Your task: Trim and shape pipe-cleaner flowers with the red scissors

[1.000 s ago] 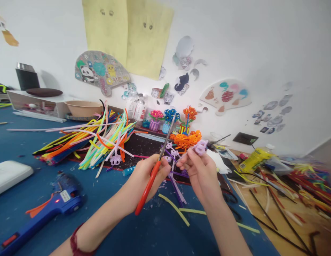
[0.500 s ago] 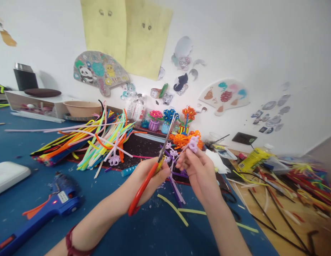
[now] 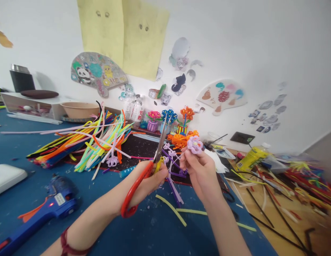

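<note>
My left hand point(image 3: 148, 177) is closed around red-handled scissors point(image 3: 144, 174); the blades point up and away with their tips by the small flower pots. My right hand point(image 3: 199, 170) pinches a lilac pipe-cleaner flower point(image 3: 194, 144) by its stem, held up just right of the blades. Beneath both hands lie purple pipe-cleaner pieces point(image 3: 174, 185) and other small lilac flowers point(image 3: 171, 152) on a dark mat.
A heap of coloured pipe cleaners point(image 3: 85, 138) lies at the left. A blue glue gun point(image 3: 45, 209) rests near the front left edge. Small pipe-cleaner flower pots point(image 3: 169, 121) stand by the wall. More stems and a yellow bottle point(image 3: 252, 158) clutter the wooden top at the right.
My right hand has turned the lilac flower so its face shows and lifted it slightly. The scissors' handles have dropped lower in my left hand.
</note>
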`<control>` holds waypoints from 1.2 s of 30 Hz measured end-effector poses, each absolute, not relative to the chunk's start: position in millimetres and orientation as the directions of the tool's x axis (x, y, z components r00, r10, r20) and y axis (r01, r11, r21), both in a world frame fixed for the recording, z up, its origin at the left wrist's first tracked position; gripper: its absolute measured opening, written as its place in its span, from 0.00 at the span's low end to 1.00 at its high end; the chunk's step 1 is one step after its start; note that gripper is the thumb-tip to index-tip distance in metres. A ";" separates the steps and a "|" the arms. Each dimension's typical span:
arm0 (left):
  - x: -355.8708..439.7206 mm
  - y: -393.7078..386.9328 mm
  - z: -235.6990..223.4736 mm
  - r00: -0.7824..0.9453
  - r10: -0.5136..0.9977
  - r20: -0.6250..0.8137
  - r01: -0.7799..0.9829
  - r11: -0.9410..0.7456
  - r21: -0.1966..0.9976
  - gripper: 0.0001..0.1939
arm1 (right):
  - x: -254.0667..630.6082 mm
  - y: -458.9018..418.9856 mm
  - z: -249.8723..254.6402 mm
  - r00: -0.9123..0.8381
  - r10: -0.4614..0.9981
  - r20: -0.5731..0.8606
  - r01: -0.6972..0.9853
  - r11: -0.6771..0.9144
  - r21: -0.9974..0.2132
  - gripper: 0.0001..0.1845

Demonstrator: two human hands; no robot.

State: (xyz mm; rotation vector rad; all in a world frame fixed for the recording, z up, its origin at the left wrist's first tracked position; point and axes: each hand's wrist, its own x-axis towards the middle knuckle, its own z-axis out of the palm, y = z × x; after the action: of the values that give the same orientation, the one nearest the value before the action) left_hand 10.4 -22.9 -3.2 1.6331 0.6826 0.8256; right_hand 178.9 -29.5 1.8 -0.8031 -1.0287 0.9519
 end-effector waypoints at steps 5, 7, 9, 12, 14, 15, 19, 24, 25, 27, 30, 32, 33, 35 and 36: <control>8.8 -18.1 -7.5 0.636 0.754 0.165 -0.050 -0.173 0.984 0.20 | 181.0 -28.5 2.6 0.215 0.907 0.362 -0.251 0.410 -0.877 0.07; 7.6 -18.2 -6.1 0.661 0.734 0.156 -0.084 -0.134 0.987 0.19 | 182.2 -29.3 3.2 0.203 0.903 0.379 -0.243 0.422 -0.874 0.07; 6.4 -19.3 -4.0 0.688 0.712 0.140 -0.124 -0.074 0.989 0.18 | 183.5 -30.2 3.5 0.198 0.896 0.399 -0.232 0.438 -0.869 0.07; 5.0 -21.2 -1.2 0.712 0.695 0.099 -0.166 0.029 0.986 0.20 | 185.0 -30.5 2.8 0.204 0.883 0.422 -0.205 0.460 -0.864 0.06; 4.4 -21.6 -0.1 0.719 0.690 0.084 -0.183 0.071 0.981 0.20 | 185.8 -29.9 1.7 0.203 0.878 0.434 -0.187 0.470 -0.863 0.06; 4.1 -21.3 0.1 0.723 0.686 0.084 -0.190 0.080 0.978 0.20 | 186.1 -29.4 1.0 0.202 0.875 0.440 -0.176 0.474 -0.863 0.07; 3.4 -18.8 -0.8 0.751 0.652 0.099 -0.213 0.098 0.972 0.19 | 186.9 -28.4 -0.7 0.228 0.856 0.464 -0.134 0.499 -0.856 0.07; 3.6 -18.5 -0.5 0.774 0.627 0.091 -0.211 0.119 0.970 0.18 | 186.1 -29.6 1.0 0.282 0.831 0.481 -0.115 0.527 -0.842 0.07; 3.9 -18.9 0.2 0.771 0.632 0.082 -0.203 0.121 0.972 0.18 | 185.9 -29.8 1.4 0.286 0.828 0.482 -0.115 0.529 -0.841 0.06; 4.4 -19.9 1.6 0.763 0.643 0.070 -0.193 0.123 0.973 0.19 | 185.7 -29.9 2.0 0.281 0.830 0.482 -0.122 0.529 -0.840 0.06; 4.8 -20.8 3.2 0.760 0.647 0.061 -0.183 0.122 0.975 0.19 | 185.9 -29.4 2.3 0.265 0.846 0.463 -0.127 0.507 -0.852 0.05; 4.7 -20.9 3.8 0.763 0.644 0.062 -0.186 0.126 0.974 0.19 | 186.1 -29.1 2.2 0.247 0.859 0.448 -0.135 0.489 -0.862 0.06; 4.5 -20.9 3.9 0.761 0.645 0.065 -0.192 0.128 0.973 0.19 | 186.1 -29.2 2.1 0.230 0.867 0.442 -0.140 0.479 -0.867 0.06; 4.2 -20.9 3.8 0.759 0.647 0.074 -0.206 0.132 0.970 0.19 | 185.7 -29.9 2.0 0.169 0.889 0.426 -0.141 0.449 -0.882 0.06; 3.9 -20.8 3.5 0.756 0.650 0.077 -0.212 0.132 0.968 0.18 | 185.1 -30.6 2.0 0.135 0.901 0.412 -0.135 0.429 -0.893 0.06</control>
State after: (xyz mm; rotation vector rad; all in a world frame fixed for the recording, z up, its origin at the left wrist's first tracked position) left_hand 3.9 -20.8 3.5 1.2966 0.4090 0.6508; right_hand 185.1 -30.6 2.0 -0.8206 -1.1944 0.8876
